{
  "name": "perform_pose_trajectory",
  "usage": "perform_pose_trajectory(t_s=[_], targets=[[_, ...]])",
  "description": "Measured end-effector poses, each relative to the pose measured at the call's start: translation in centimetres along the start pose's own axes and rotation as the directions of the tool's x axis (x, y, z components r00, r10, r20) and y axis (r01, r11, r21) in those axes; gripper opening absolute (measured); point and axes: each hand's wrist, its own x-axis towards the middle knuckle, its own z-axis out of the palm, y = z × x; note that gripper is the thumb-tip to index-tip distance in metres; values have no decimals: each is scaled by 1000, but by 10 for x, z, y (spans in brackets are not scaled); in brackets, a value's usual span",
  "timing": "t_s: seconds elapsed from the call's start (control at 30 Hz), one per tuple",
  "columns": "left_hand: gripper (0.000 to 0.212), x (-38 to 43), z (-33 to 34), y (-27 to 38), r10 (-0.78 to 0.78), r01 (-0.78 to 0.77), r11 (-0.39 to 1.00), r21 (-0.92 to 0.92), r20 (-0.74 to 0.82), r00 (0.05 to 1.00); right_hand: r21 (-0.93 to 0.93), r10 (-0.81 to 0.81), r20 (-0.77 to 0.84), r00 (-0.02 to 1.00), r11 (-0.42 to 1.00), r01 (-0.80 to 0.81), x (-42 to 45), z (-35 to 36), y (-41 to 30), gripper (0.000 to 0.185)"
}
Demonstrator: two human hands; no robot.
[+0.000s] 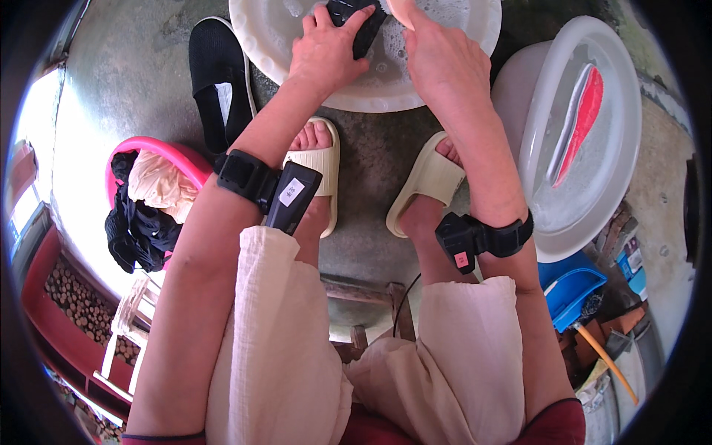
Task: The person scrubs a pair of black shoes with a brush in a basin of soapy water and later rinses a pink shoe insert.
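Observation:
My left hand (pixel 328 53) grips a wet black shoe (pixel 364 28) over a round white basin (pixel 372 104) of sudsy water at the top of the view. Beside it, my right hand (pixel 445 61) holds a brush (pixel 401 12) by its pale orange handle; white bristles show near the shoe, and the top edge cuts off part of both. A black slip-on shoe (pixel 211 61) lies on the floor left of the basin. At the right, a red and white insole (pixel 581 125) lies in an oval whitish tub (pixel 534 128) with water.
A pink basin (pixel 167 143) with beige cloth (pixel 158 181) and black items (pixel 139 233) stands at the left. A blue dustpan (pixel 570 295) and an orange stick (pixel 609 364) are at the lower right. My feet, in cream slides (pixel 328 161), rest below the white basin.

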Motion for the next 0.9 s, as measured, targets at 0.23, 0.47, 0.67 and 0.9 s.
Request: perform_pose_trajectory(t_s=[0.23,0.47,0.67,0.9], targets=[[80,-1,-10,4,4,-4,1000,-31,4,1000,-3,-13,-30,999,1000,13,-3,-4,-5,38],[79,-1,-7,3,-8,9,999,-45,28,1000,105,-17,-18,1000,994,19,1,2,1,37],[81,-2,-9,4,4,-4,1000,-29,16,1000,106,-27,-29,999,994,29,5,13,7,34],[83,1,-3,2,-14,11,999,46,66,998,246,110,128,986,959,-139,35,48,29,34]])
